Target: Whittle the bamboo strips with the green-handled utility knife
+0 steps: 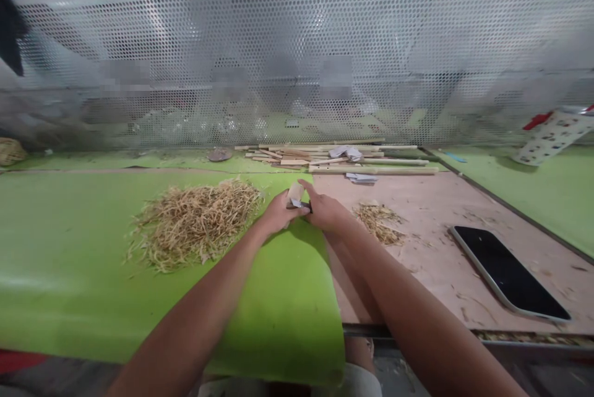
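My left hand [277,214] and my right hand [326,210] meet over the front of the green sheet [283,298]. Closed fingers of the left one hold a small pale piece [296,190], perhaps wood or bamboo; its exact kind is unclear. The right one grips a small knife [301,205] with a grey blade, which lies against the near side of the pale piece. Its index finger reaches up beside that piece. To the left of my hands is a heap of dry, straw-like strands [199,221]; a smaller pile of shavings [380,222] lies to the right.
A phone [510,273] lies on the pinkish board [431,199] at right. Bamboo strips [371,170] and folded papers [362,179] lie behind my hands, before a perforated metal screen [297,44]. A patterned tumbler [554,137] leans at far right.
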Action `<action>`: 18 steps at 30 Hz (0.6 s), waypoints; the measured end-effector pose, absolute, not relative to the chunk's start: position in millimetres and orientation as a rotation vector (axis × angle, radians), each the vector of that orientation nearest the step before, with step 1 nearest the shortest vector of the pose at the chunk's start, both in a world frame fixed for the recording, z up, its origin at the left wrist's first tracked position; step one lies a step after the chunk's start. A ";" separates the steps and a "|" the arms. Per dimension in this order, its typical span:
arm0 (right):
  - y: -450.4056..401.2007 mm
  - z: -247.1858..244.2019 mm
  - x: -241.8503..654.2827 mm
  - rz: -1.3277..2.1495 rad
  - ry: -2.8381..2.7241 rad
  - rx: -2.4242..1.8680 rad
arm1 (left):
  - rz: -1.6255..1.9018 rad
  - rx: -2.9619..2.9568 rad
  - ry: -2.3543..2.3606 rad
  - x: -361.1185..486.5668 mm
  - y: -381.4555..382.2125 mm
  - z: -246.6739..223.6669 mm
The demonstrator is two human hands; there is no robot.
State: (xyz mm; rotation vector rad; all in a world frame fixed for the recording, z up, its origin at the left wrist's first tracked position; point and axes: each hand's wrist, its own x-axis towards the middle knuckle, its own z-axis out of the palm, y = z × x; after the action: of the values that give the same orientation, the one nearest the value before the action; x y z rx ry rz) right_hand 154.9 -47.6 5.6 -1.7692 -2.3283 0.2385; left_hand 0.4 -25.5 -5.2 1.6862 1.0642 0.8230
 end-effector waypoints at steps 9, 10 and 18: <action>-50.7 11.6 140.5 0.138 -2.166 -2.044 | 0.836 1.839 1.248 2.8 -26.9 -7.6; -50.8 11.1 140.0 0.133 -2.163 -2.056 | 0.831 1.842 1.267 3.2 -27.3 -7.2; -49.2 10.1 133.3 0.126 -2.099 -2.072 | 0.862 1.841 1.366 8.4 -30.3 -6.2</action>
State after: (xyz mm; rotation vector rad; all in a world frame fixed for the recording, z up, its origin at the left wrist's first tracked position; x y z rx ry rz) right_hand 133.3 -49.2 10.1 -2.0718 -2.0991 0.1265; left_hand 8.4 -30.3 -6.2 1.8412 1.3657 0.8622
